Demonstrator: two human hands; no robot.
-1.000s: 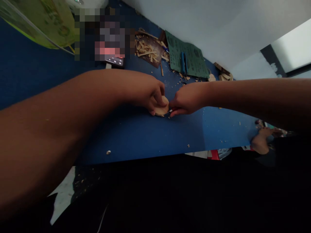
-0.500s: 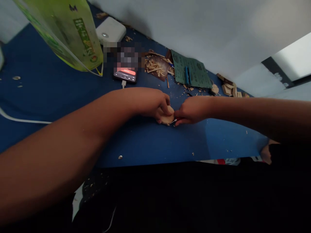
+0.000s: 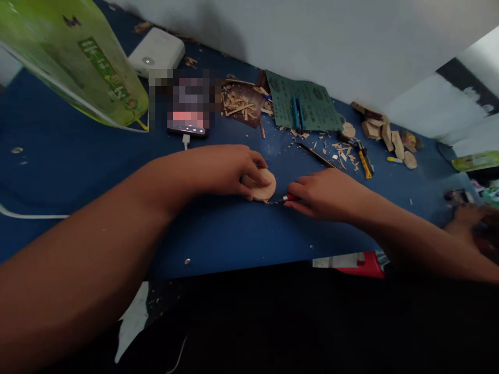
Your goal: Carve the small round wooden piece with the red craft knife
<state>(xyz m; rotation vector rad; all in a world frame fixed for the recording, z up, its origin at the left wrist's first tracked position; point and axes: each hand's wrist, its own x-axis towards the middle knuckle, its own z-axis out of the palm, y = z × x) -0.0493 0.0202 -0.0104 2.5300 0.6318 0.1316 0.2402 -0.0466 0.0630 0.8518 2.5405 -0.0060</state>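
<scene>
A round, pale wooden disc (image 3: 270, 183) lies on the blue tabletop (image 3: 234, 234). My left hand (image 3: 242, 169) grips it, with fingers on its top face and around its left side. A carving tool (image 3: 289, 198) with a red handle and a thin metal tip is in my closed right hand (image 3: 322, 193), just right of the disc. Its tip points left, close to the disc's lower edge, where a small shaving shows; whether it touches the wood I cannot tell. Most of the handle is hidden by my fingers.
Behind my hands are wood shavings (image 3: 239, 106), green sandpaper (image 3: 307, 101), a dark slim tool (image 3: 317, 156) and a yellow utility knife (image 3: 365, 162). Wood blocks (image 3: 376, 129) stand back right. A phone (image 3: 189, 111) and green bag (image 3: 97, 67) are left. Another person's hand (image 3: 465, 221) is far right.
My right hand has drawn back to the right and slightly down, taking the tool away from the disc. My left hand keeps its hold. The view has shifted, showing more of the table's right side.
</scene>
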